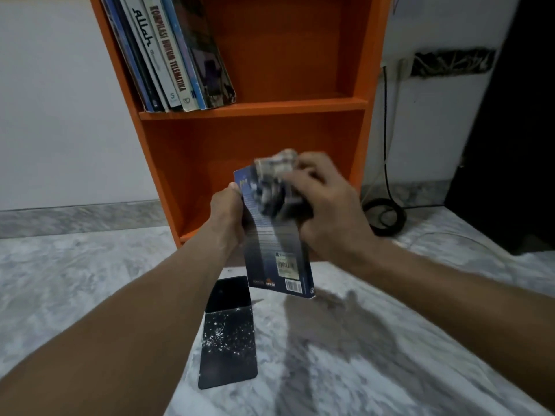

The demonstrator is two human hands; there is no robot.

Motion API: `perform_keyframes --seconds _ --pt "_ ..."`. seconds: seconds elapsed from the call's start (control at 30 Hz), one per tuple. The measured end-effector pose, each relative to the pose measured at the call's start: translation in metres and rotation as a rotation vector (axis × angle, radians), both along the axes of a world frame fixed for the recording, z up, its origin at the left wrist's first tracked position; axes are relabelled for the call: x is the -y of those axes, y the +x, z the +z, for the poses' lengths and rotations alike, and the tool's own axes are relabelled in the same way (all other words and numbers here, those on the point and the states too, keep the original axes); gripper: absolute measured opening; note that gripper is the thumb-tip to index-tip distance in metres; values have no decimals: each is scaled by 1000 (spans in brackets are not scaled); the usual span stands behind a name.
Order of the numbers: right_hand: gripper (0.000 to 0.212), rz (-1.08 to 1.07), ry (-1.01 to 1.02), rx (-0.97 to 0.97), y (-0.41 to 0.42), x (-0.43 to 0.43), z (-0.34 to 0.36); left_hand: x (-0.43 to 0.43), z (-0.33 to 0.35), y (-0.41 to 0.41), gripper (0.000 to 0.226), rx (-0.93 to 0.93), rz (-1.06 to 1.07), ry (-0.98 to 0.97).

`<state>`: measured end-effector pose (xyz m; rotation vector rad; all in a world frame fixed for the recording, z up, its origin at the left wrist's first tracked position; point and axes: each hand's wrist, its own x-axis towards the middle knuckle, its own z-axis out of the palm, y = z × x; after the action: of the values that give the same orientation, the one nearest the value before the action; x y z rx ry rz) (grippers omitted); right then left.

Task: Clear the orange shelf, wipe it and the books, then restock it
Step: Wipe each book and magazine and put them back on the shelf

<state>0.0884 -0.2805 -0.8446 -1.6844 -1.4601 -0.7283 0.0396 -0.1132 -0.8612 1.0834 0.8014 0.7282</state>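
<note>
- The floor [390, 370] is smooth grey-white marbled stone, running from the near edge to a pale plain wall [45, 100] at the far side.
- The orange shelf [270, 106] stands on the floor against that wall: a tall box of flat, matte painted boards with a horizontal board across its middle.
- A row of books [168, 55], thin and glossy-spined, leans to the left in the left part of the upper compartment, resting on the middle board.
- A flat black book [228, 334] with white speckles lies on the floor, near and left of centre.
- A dark blue paperback [276, 259] with barcode stickers is held upright in the air in front of the lower compartment, above the floor.
- The right hand [330, 211] is curled tightly round a crumpled grey cloth [274, 178], pressing it against the paperback's upper cover; it is blurred.
- The left hand [228, 214] grips the paperback's left edge, fingers wrapped behind and thumb in front.
- A black cable coil [386, 216] lies on the floor to the right of the shelf.
</note>
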Motion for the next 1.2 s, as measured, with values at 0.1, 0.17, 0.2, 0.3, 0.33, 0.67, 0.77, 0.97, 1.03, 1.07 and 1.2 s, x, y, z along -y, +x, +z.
perform_keyframes --seconds 0.1,0.17,0.2,0.3,0.33,0.67,0.77,0.97,1.03,1.07,1.2 --pt "44 155 -223 97 -9 50 -76 -14 6 -8 36 25 116 -16" --pt "56 213 -453 156 -4 82 -116 -26 5 -18 34 8 169 16" --pt "57 199 -494 108 0 91 -124 -28 4 -21 34 5 179 21" --pt "42 61 -270 -244 12 87 -98 -23 3 -20 37 6 141 14" --pt "41 39 -157 -344 13 80 -83 -19 2 -17 37 7 121 3" --pt "32 -26 -139 -759 -29 38 -64 12 6 9 32 -41 -43 107" --pt "30 -116 -187 -632 -22 38 -57 22 20 2 55 -81 -211 173" --pt "35 -190 -294 -436 -18 34 -66 42 43 14 60 -32 -324 162" --pt "31 -155 -332 -423 -18 35 -68 39 39 17 26 -39 -214 169" --pt "30 -119 -363 -440 -17 37 -68 36 37 18 21 -21 -199 154" --pt "22 32 -510 -498 -20 49 -60 25 31 8 32 -33 -286 149"
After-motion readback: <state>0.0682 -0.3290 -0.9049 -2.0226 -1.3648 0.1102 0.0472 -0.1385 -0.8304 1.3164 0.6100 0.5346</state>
